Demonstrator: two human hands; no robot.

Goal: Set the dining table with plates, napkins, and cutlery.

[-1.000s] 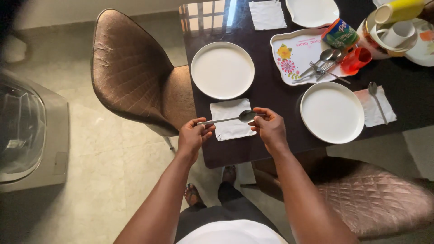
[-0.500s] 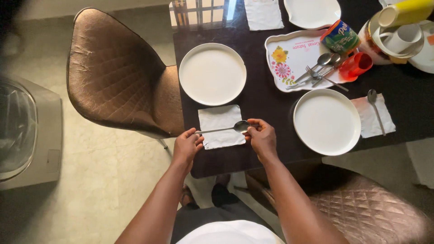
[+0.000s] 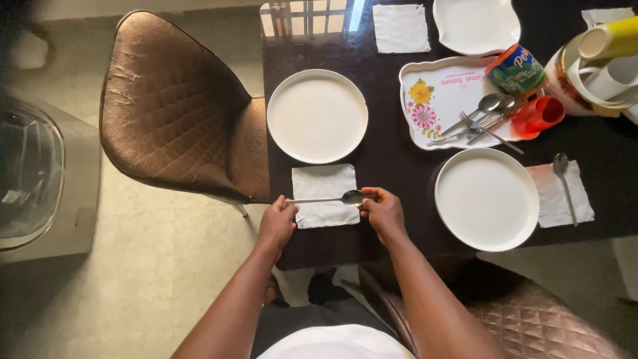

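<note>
The steel spoon has come lower over the last second and now lies level just over the white napkin, close to resting on it. The left hand pinches its handle end, the right hand its bowl. A white plate sits just beyond on the dark worktop.

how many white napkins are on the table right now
4 at least: one napkin under the spoon held by both hands, one at the far edge, one right of the near plate, one corner top right, mostly hidden.
</note>
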